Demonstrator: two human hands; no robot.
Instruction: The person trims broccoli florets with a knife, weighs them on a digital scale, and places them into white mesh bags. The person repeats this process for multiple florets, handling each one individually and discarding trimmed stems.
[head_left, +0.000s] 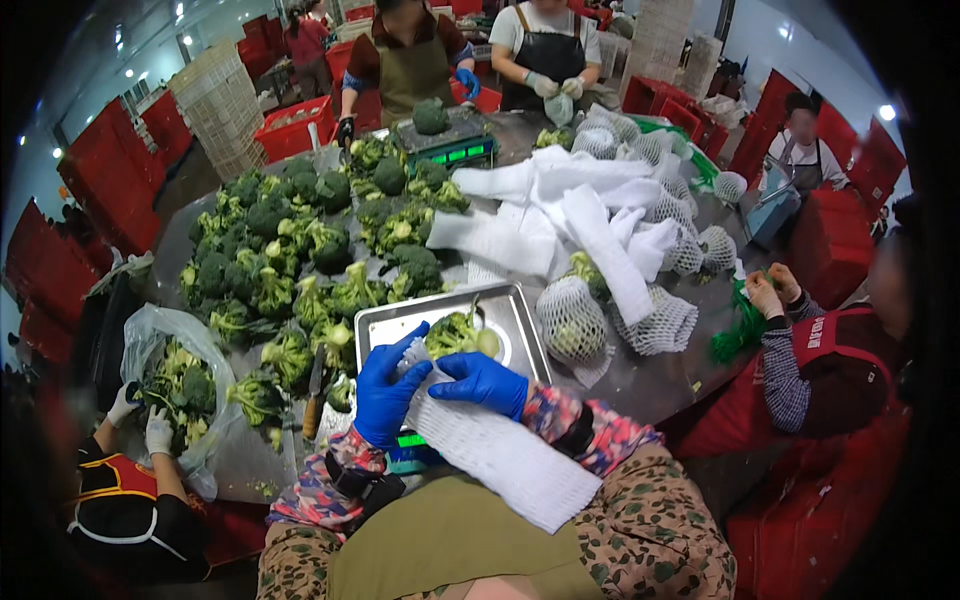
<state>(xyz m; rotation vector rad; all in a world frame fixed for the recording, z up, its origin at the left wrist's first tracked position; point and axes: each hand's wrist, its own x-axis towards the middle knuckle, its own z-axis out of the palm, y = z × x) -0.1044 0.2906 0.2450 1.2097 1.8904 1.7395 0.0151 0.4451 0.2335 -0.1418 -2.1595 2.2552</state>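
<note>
My left hand (385, 390) and my right hand (484, 384), both in blue gloves, grip the upper end of a white foam mesh sleeve (502, 461). The flat length of the sleeve slants down across my lap to the right. Just beyond my fingers a head of broccoli (452, 336) lies in the steel tray (531, 330) of a weighing scale, its cut stem to the right. Part of the scale's lit display (411, 440) shows below my left hand.
Broccoli heads (262, 247) are heaped to the left, with a knife (313, 397) near the tray. Foam sleeves (517, 232) and a sleeved broccoli (571, 319) lie right. A second scale (450, 139) stands beyond. Co-workers surround the table; one reaches into a plastic bag (217, 360) of broccoli.
</note>
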